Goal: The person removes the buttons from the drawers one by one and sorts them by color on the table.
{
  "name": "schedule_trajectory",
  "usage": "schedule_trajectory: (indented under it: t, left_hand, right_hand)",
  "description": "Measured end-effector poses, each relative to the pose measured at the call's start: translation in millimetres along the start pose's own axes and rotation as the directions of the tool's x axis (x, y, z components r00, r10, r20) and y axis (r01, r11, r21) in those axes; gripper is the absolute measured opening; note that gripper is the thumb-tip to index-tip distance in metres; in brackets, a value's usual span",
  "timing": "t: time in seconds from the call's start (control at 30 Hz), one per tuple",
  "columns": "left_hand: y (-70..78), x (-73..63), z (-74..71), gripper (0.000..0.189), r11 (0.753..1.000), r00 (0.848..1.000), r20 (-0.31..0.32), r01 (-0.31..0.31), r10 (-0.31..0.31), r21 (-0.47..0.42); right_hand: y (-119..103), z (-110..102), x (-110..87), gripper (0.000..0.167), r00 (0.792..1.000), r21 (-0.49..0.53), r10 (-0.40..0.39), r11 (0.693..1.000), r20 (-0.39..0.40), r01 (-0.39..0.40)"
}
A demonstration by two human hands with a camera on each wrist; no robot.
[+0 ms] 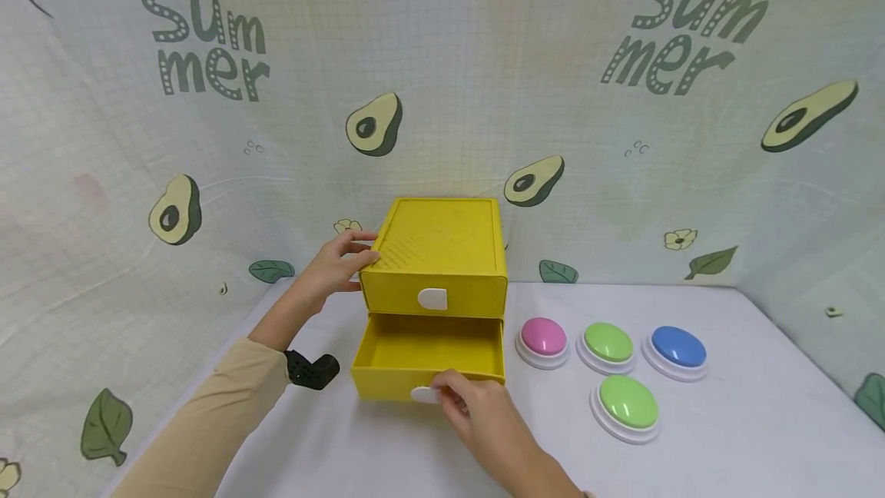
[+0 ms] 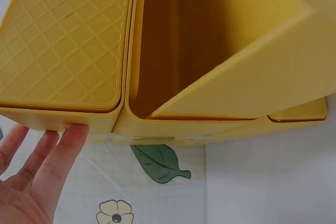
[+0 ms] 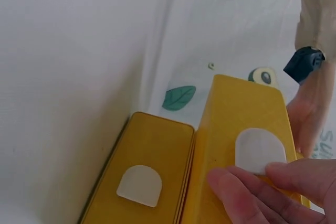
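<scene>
A yellow drawer cabinet (image 1: pixel 442 233) stands against the back cloth, its upper drawer (image 1: pixel 394 295) closed. The drawer below it (image 1: pixel 429 340) is pulled well out, and its bare yellow floor shows. A further closed drawer (image 3: pixel 152 142) appears beside the pulled-out one in the right wrist view. My right hand (image 1: pixel 487 425) pinches the white handle (image 3: pixel 257 148) of the pulled-out drawer between thumb and fingers. At the cabinet's upper left side rests my left hand (image 1: pixel 335 267), its extended fingers (image 2: pixel 65 150) touching the side wall.
To the right of the cabinet, a pink button (image 1: pixel 543 336), a green button (image 1: pixel 608 343) and a blue button (image 1: pixel 679 346) sit on the white table (image 1: pixel 747 406). Another green button (image 1: pixel 628 402) lies nearer the front. Printed cloth (image 1: pixel 442 44) hangs behind and at both sides.
</scene>
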State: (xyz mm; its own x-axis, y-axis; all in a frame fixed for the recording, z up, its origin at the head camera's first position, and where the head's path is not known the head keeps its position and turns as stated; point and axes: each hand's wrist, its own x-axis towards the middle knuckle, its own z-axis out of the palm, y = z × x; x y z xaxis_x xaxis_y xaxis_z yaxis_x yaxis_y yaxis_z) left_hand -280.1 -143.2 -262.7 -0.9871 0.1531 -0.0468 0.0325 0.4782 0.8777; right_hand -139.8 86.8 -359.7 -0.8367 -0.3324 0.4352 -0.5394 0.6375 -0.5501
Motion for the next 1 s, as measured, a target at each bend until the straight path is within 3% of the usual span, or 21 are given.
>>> schedule_trajectory:
  t: [0.27, 1.0]
  left_hand:
    - [0.5, -1.1, 0.3, 0.048, 1.000, 1.000, -0.003, -0.003, 0.004, 0.006]
    - [1.5, -1.4, 1.3, 0.048, 1.000, 1.000, -0.014, 0.013, -0.013, 0.004]
  right_hand:
    - [4.6, 3.8, 6.1, 0.012, 0.998, 0.005, -0.015, 1.000, -0.063, 0.016]
    - [21.7, 6.2, 29.2, 0.011, 0.995, -0.015, -0.003, 1.000, -0.105, 0.001]
